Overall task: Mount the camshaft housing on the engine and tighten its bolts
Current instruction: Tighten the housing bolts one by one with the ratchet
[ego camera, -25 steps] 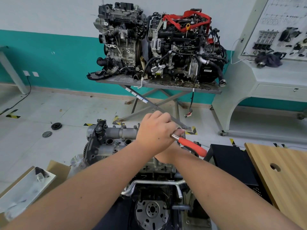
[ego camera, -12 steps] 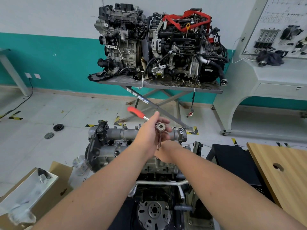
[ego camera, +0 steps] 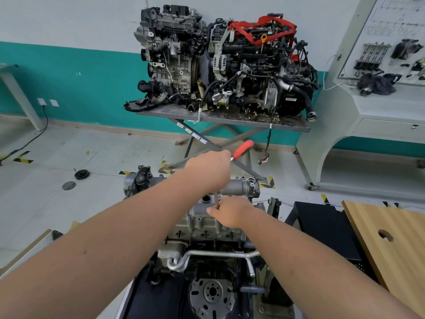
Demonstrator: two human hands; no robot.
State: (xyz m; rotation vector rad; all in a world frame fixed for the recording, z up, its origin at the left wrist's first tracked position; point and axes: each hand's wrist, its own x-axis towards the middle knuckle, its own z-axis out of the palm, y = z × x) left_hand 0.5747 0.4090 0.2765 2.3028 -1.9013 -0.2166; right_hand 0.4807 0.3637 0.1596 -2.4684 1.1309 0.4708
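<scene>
A: Your lighting's bright and even, only soft shadows under your left hand [ego camera: 208, 171] and right hand [ego camera: 230, 211].

B: Yep, sharp there too. Wide-angle bends the edges though, and your forearms balloon nearest the lens.

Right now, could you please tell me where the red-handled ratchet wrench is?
In the head view the red-handled ratchet wrench sits centre frame, gripped by the left hand above the grey camshaft housing; its handle points up and right.

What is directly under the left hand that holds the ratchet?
Under the left hand a thin extension bar runs down to the camshaft housing, where the right hand pinches it. The ratchet head and the bolt are covered.
</scene>
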